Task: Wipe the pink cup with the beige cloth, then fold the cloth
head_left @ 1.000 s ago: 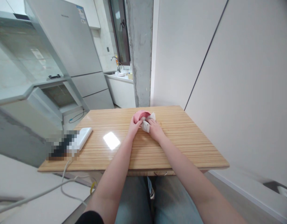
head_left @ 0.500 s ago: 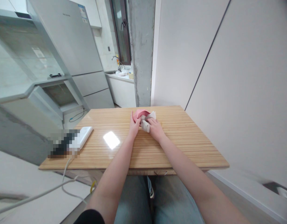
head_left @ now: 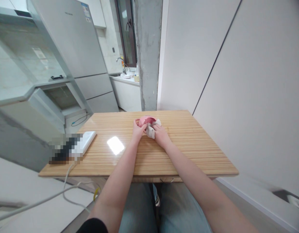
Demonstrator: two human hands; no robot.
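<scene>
A pink bowl-like object (head_left: 145, 120) is tilted over the far middle of the wooden table, its open side facing right. My left hand (head_left: 138, 130) grips its left side, with the thumb at the near rim. A pale grey-white cloth (head_left: 150, 131) is bunched against the bowl's right side and opening. My right hand (head_left: 161, 135) is closed on the cloth, its fingertips partly hidden in the folds. Whether the bowl's underside touches the table is hard to tell.
The wooden table (head_left: 198, 145) spans the front. On its left lie a white box-like device (head_left: 87, 142) and a blurred dark item, with a white cable (head_left: 67, 181) hanging over the edge. A fridge, sink and concrete pillar stand behind.
The bowl has turned and dropped slightly toward me. My left hand has shifted a little left with its fingers more curled, and the cloth has moved slightly left and down.
</scene>
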